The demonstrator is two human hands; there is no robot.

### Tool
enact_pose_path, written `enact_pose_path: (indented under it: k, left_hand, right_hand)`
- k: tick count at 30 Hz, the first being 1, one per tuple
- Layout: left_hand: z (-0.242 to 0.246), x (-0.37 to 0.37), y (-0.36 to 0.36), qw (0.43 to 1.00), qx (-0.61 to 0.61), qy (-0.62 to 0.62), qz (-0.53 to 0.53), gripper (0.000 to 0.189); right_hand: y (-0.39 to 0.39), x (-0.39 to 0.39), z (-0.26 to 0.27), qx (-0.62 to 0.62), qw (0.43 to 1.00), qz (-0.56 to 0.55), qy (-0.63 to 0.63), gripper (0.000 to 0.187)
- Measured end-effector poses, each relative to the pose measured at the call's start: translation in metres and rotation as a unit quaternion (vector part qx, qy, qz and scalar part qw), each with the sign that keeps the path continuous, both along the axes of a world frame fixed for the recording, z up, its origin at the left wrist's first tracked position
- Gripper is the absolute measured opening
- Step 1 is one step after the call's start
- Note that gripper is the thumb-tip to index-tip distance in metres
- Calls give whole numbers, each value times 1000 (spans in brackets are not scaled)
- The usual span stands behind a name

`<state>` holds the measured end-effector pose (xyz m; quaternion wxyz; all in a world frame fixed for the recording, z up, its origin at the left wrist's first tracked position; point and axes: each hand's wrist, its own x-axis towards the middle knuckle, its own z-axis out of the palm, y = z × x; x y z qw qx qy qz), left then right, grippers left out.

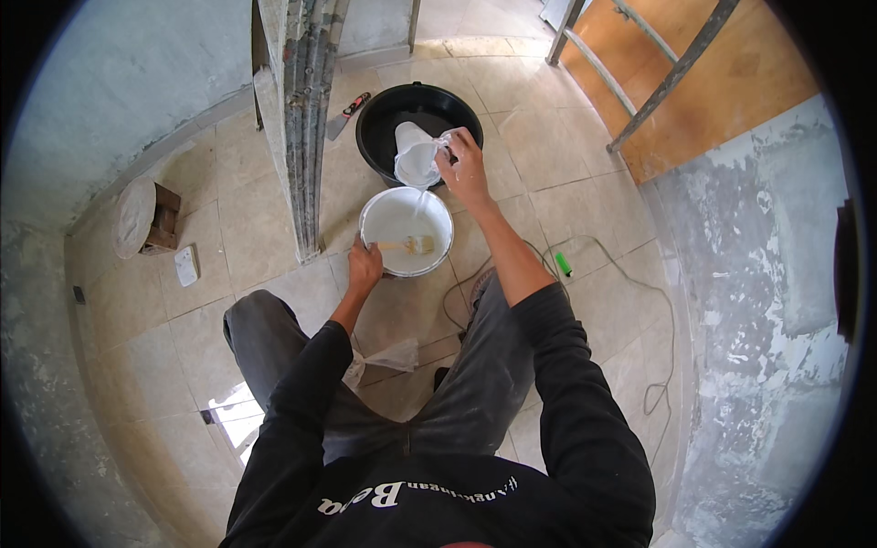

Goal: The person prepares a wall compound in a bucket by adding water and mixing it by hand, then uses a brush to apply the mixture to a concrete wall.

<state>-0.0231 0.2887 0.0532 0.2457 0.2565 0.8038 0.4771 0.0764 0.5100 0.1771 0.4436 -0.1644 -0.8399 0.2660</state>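
Observation:
My right hand (466, 161) grips the handle of a white plastic jug (414, 147), which is tipped with its mouth towards me. A thin stream of liquid falls from its lip into a white bucket (405, 198) below. At the bucket's left side, my left hand (365, 264) is closed on the rim. A paintbrush (411, 245) lies across the inside of the bucket, bristles to the right; its handle end meets my left hand, and whether the fingers also hold it is hard to see. Whitish liquid covers the bucket's bottom.
Behind the bucket stands a black basin (373, 130), with a scraper (349, 116) at its left. A paint-stained upright (305, 137) rises left of them. A green lighter-like object (563, 264) and a thin cable (610, 253) lie right. A ladder (658, 89) leans by a wooden panel (740, 75).

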Motion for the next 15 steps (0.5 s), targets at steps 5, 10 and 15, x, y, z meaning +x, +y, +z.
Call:
enact_pose_path:
  k: [5, 10, 15]
  left_hand:
    - [-1, 3, -3, 1000, 1, 6, 2, 41]
    - [-6, 3, -8, 999, 20, 24, -16, 41]
    - [-3, 8, -10, 1000, 15, 23, -9, 40]
  right_hand:
    - [-2, 2, 0, -15, 1000, -4, -8, 18]
    - [-3, 0, -2, -18, 1000, 2, -1, 17]
    - [-5, -1, -1, -11, 1000, 0, 9, 16]
